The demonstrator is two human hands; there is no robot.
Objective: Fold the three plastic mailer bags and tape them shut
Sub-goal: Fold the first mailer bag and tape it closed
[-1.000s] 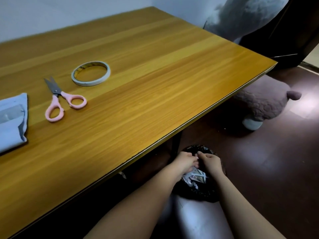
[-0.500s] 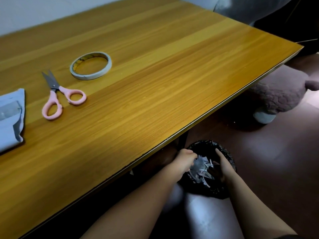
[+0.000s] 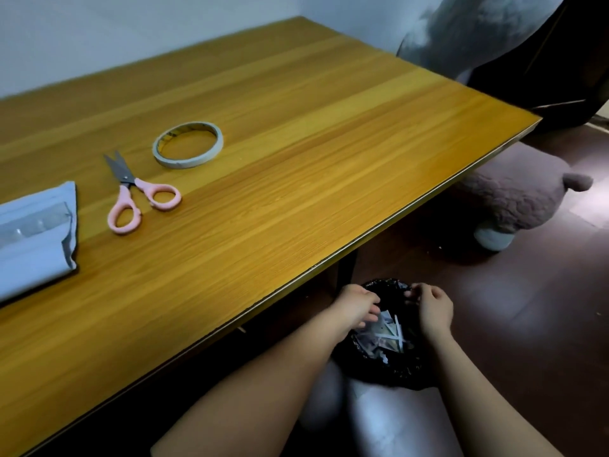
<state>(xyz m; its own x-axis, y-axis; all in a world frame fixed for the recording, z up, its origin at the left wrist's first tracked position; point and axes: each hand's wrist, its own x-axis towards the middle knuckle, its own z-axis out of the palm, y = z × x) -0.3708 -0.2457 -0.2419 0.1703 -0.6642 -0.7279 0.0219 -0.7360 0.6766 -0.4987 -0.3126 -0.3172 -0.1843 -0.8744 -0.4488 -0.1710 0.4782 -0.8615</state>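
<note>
Head view: folded mailer bag [image 3: 36, 232] on table [image 3: 329, 159], light, limp, slippery, best pinched at taped fold; left hand [image 3: 357, 305] loose over bin [image 3: 405, 374]; right hand [image 3: 431, 305] curled, grip unclear.

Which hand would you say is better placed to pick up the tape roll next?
Probably the left hand: it hovers nearer the table edge, on the tape roll's side, while the right hand is farther out.

A folded grey mailer bag [image 3: 33, 239], clear tape across it, lies flat at the table's [image 3: 296, 199] left edge.
</note>
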